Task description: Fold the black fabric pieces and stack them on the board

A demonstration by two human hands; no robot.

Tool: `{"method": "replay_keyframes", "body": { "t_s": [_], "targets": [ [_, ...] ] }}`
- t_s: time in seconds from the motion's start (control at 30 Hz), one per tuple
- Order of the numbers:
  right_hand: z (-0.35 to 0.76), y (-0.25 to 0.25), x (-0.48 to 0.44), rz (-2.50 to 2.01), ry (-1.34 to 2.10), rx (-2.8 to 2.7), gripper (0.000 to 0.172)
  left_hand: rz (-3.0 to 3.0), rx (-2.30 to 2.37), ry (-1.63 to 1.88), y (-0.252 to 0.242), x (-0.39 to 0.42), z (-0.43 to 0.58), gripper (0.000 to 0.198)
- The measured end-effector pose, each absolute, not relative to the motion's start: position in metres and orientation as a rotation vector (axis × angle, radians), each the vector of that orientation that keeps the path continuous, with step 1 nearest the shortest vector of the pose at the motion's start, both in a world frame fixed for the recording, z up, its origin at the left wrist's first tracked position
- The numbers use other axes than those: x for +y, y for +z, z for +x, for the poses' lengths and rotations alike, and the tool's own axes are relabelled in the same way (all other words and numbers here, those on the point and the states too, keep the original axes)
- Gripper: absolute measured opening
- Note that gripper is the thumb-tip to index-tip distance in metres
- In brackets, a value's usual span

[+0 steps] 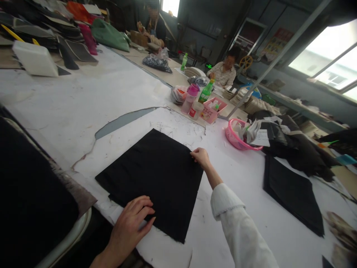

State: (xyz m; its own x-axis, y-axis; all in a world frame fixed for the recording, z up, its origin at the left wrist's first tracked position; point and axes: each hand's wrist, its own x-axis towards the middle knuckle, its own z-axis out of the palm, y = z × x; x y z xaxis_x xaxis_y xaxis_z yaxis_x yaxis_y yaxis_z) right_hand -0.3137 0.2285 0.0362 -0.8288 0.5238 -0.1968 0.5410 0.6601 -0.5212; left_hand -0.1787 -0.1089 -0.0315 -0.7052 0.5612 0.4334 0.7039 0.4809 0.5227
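A square stack of black fabric pieces lies flat on the white table in front of me. My left hand rests on its near edge, fingers stretched out and lying flat on the cloth. My right hand, in a white sleeve, pinches the stack's far right corner with closed fingers.
More black fabric lies to the right. A pink basket with paper scraps, a pink bottle, a green bottle and a pink tray stand beyond. A white box sits far left. Two people sit at the back.
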Motion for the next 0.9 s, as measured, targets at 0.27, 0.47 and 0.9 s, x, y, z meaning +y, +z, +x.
{"method": "replay_keyframes", "body": {
  "t_s": [0.27, 0.47, 0.9],
  "targets": [
    [-0.309, 0.035, 0.228, 0.853, -0.774, 2.947, 0.004, -1.042, -2.558, -1.071, -0.026, -0.107, -0.176, 0.014],
    [-0.308, 0.031, 0.228, 0.847, -0.733, 2.994, 0.015, -0.963, -2.551, -1.053, -0.021, -0.104, -0.174, 0.010],
    [-0.307, 0.021, 0.229, 0.802, -0.749, 3.037, 0.023, -0.836, -2.638, -1.009, -0.015, -0.101, -0.171, 0.008]
  ]
}}
